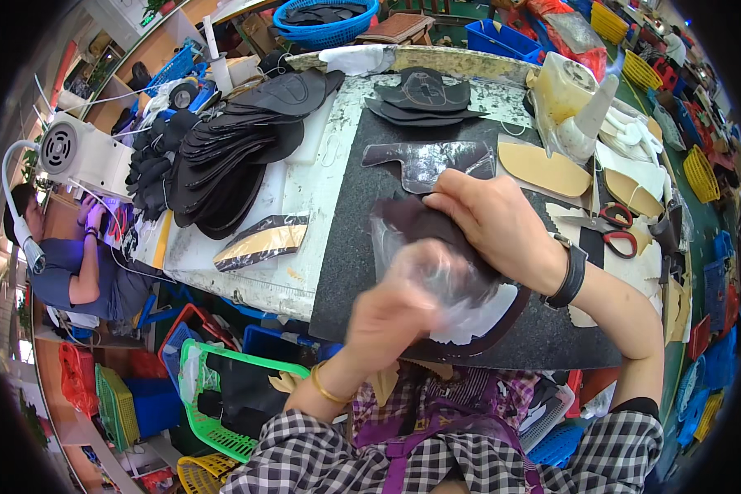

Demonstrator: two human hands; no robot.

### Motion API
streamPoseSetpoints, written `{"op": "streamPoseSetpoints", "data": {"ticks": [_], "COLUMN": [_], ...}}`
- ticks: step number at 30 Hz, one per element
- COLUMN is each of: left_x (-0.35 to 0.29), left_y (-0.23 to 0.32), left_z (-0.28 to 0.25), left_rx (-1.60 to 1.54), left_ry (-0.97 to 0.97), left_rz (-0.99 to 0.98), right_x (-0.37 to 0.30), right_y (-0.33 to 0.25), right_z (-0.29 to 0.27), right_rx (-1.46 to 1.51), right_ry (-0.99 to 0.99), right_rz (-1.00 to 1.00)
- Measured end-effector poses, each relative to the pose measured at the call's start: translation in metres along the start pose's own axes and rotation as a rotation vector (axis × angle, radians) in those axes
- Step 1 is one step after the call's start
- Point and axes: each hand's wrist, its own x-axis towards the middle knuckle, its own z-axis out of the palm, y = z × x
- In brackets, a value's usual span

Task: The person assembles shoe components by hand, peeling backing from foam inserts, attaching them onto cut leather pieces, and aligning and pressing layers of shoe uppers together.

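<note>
Many black cut pieces (230,156) are piled to the left of the dark board (346,276), and a tan-and-black curved piece (263,241) is laid near its left edge. On the board's far part a smaller black stack (420,99) is set; nearer, a shiny dark cutout (387,155) is partly blocked from view by the right hand (494,222). Tan sole shapes (543,169), red-handled scissors (617,235) and a whitish plastic bottle (568,82) are gathered toward the board's right side. Over the board's middle a dark piece (420,218) with clear film (387,243) is held, its upper edge pinched between the right thumb and fingers, the wrist bent inward. The left hand (387,309) is raised over the board's near part, beside the film; its fingers are blurred, so whether anything is gripped there cannot be told
</note>
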Motion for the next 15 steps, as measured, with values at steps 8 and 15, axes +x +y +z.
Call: {"op": "streamPoseSetpoints", "data": {"ticks": [8,15], "left_x": [-0.096,-0.094], "left_y": [-0.001,0.012], "left_z": [-0.042,0.018], "left_rx": [0.326,-1.101], "left_ry": [-0.96,-0.351], "left_rz": [-0.864,-0.868], "right_x": [0.002,-0.027], "right_y": [-0.01,-0.068], "right_z": [-0.027,-0.045], "right_rx": [0.14,-0.457], "right_ry": [-0.234,-0.282], "right_rz": [-0.245,-0.683]}}
